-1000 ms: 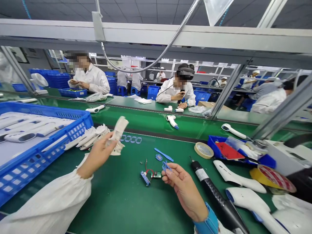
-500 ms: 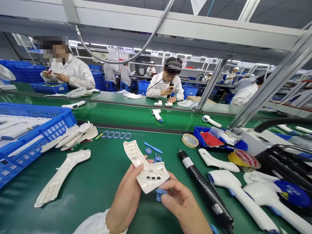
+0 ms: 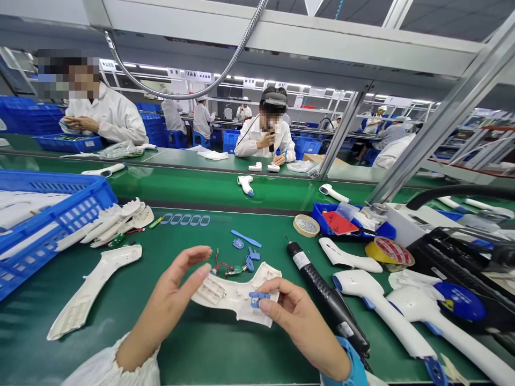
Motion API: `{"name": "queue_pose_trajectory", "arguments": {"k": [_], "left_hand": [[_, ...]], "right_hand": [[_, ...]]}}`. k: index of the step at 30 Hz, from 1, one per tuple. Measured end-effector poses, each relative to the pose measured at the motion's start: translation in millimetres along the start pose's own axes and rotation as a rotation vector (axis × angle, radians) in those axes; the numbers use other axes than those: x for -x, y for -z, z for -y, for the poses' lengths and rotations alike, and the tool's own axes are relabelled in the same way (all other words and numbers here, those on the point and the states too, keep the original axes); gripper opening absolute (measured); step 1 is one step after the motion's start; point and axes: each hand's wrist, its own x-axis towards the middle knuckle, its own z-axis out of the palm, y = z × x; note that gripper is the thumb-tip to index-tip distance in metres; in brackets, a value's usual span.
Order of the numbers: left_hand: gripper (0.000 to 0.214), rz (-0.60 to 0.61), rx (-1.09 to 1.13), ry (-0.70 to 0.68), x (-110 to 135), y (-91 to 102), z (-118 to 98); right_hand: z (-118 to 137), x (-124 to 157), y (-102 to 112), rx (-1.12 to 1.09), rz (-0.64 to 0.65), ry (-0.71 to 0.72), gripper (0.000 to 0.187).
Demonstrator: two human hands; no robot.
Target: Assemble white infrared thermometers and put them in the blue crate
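My left hand (image 3: 173,292) pinches the left end of a white plastic housing shell (image 3: 235,294) that lies nearly flat, inner side up, above the green mat (image 3: 169,338). My right hand (image 3: 300,321) presses a small blue button part (image 3: 257,298) onto the shell's right half with thumb and forefinger. Just behind the shell lies a small green circuit board with red wires (image 3: 227,268). Loose blue parts (image 3: 245,241) sit beyond it.
A black electric screwdriver (image 3: 325,295) lies right of my hands. White thermometer bodies (image 3: 386,311) and tape rolls (image 3: 388,252) fill the right. Another white shell (image 3: 92,287) lies at left beside a blue crate (image 3: 52,220). People in white coats (image 3: 265,136) sit across the belt.
The shell has been lowered from an upright tilt to nearly flat. My right hand has brought the blue part from under the shell's edge onto its inner face.
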Motion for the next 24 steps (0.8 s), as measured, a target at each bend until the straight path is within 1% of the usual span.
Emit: {"name": "queue_pose_trajectory", "arguments": {"k": [1, 2, 3, 4, 5, 6, 7, 8, 12, 13, 15, 17, 19, 21, 22, 24], "left_hand": [[0.041, 0.049, -0.195, -0.06, -1, 2.4, -2], [0.044, 0.141, -0.35, -0.102, -1, 3.2, -4], [0.048, 0.265, -0.455, -0.121, -1, 2.3, -6], [0.05, 0.408, -0.508, -0.115, -1, 0.1, -7], [0.049, 0.546, -0.516, -0.089, -1, -3.2, -8], [0.046, 0.656, -0.49, -0.05, -2, -7.2, -8], [0.042, 0.728, -0.436, -0.009, -2, -11.4, -7], [0.039, 0.762, -0.361, 0.033, -2, -15.4, -5], [0.038, 0.719, 0.002, 0.201, 1, -25.1, 4], [0.038, 0.72, 0.053, 0.231, 2, -25.9, 5], [0.034, 0.729, 0.08, 0.243, 3, -26.3, 7], [0.029, 0.725, 0.009, 0.203, 3, -25.8, 6], [0.026, 0.708, -0.119, 0.149, 1, -25.4, 4], [0.024, 0.681, -0.301, 0.084, -2, -25.5, 1], [0.023, 0.668, -0.394, 0.04, -3, -25.9, 0], [0.023, 0.649, -0.546, -0.062, -5, -27.4, -3]], "right_hand": [[1, 1, 0, 0.049, 0.028, 0.0, 0.018], [1, 1, -1, 0.101, 0.05, 0.005, 0.017], [2, 2, -2, 0.154, 0.067, 0.017, 0.015], [4, 2, -2, 0.21, 0.077, 0.035, 0.013], [5, 3, -3, 0.261, 0.078, 0.06, 0.012], [6, 3, -2, 0.3, 0.067, 0.086, 0.01], [6, 4, -1, 0.326, 0.044, 0.113, 0.01], [6, 5, 2, 0.339, 0.007, 0.14, 0.01], [5, 7, 14, 0.304, -0.209, 0.217, 0.013], [6, 8, 17, 0.292, -0.234, 0.21, 0.014], [9, 10, 19, 0.279, -0.224, 0.183, 0.015], [13, 12, 19, 0.324, -0.189, 0.201, 0.014], [18, 14, 18, 0.462, -0.183, 0.272, 0.01], [23, 15, 16, 0.615, -0.167, 0.312, 0.007], [25, 15, 16, 0.661, -0.152, 0.307, 0.007], [27, 14, 14, 0.68, -0.11, 0.27, 0.009]]}}
